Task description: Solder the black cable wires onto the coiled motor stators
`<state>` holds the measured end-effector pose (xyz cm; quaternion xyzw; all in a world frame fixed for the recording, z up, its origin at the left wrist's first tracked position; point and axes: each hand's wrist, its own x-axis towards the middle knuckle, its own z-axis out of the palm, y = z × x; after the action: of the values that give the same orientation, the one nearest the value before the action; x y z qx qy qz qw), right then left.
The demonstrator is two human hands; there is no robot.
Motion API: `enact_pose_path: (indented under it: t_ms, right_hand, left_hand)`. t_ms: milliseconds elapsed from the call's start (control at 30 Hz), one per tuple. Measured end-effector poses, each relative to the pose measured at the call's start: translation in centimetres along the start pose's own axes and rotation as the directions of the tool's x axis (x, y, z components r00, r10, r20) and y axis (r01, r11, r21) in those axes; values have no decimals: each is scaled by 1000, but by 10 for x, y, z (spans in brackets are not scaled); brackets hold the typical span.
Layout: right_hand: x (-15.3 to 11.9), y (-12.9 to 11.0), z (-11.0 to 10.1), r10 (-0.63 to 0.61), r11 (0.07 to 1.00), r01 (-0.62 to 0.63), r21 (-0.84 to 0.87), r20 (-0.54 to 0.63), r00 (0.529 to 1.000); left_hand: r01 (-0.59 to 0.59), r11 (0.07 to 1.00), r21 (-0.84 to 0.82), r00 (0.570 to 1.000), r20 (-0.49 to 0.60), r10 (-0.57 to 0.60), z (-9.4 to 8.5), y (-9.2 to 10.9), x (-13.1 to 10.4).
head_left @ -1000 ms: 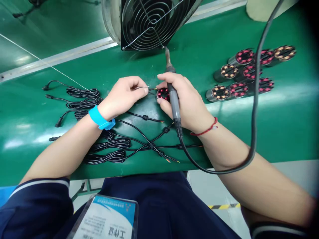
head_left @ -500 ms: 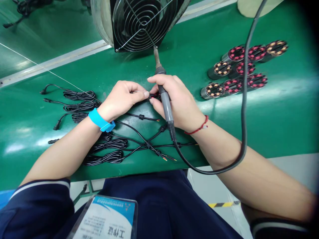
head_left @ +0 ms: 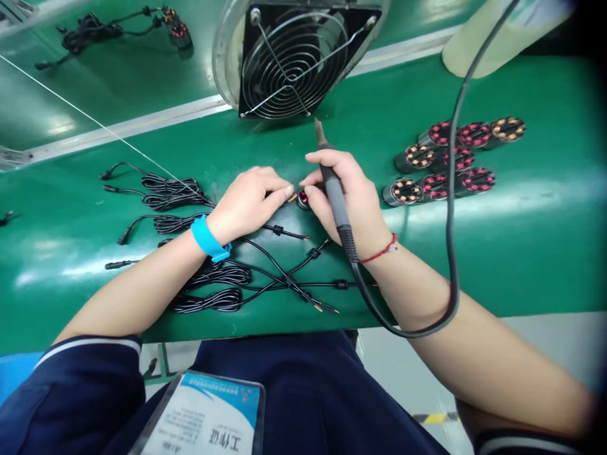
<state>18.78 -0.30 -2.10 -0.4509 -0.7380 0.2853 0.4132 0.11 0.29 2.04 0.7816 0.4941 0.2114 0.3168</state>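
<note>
My right hand [head_left: 353, 199] is closed around the handle of a soldering iron [head_left: 336, 196]. The iron's tip points up and away, just below the fan guard. Beneath its fingers a small stator with red windings [head_left: 302, 200] shows in part; whether the fingers touch it I cannot tell. My left hand [head_left: 251, 201], thumb against forefinger, pinches a cable whose orange wire ends [head_left: 292, 198] stick out toward the stator. Most of that cable is hidden under the hand. Coiled black cables [head_left: 215, 275] lie below and beside my left wrist, their stripped ends pointing right.
A round fan with a wire guard [head_left: 289, 79] stands at the back. Several stators [head_left: 434, 186] with red or tan windings stand in rows on the right. The iron's cord [head_left: 453, 189] loops over my right forearm. Across the rail lies a stator with cable [head_left: 179, 31].
My right hand and the iron have moved slightly right, widening the gap between my hands. The orange wire ends and red stator now show between them. The view has shifted.
</note>
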Motion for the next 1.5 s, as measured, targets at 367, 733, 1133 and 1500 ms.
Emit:
enact_pose_path:
  t_ms: [367, 733, 1133, 1500]
  right_hand:
    - [-4, 14, -6, -11, 992, 21, -125, 81, 997]
    - [-6, 20, -14, 110, 952, -122, -280, -61, 992]
    - [-8, 6, -1, 59, 991, -49, 125, -75, 995]
    - [-8, -6, -4, -88, 976, 81, 201, 25, 996]
  left_hand:
    - [153, 958, -241, 901, -364, -235, -112, -2, -12]
    - [465, 748, 473, 859, -39, -510, -132, -77, -48]
    - [736, 576, 356, 668, -522, -531, -154, -72, -93]
    - [392, 644, -657, 895, 111, -432, -32, 22, -13]
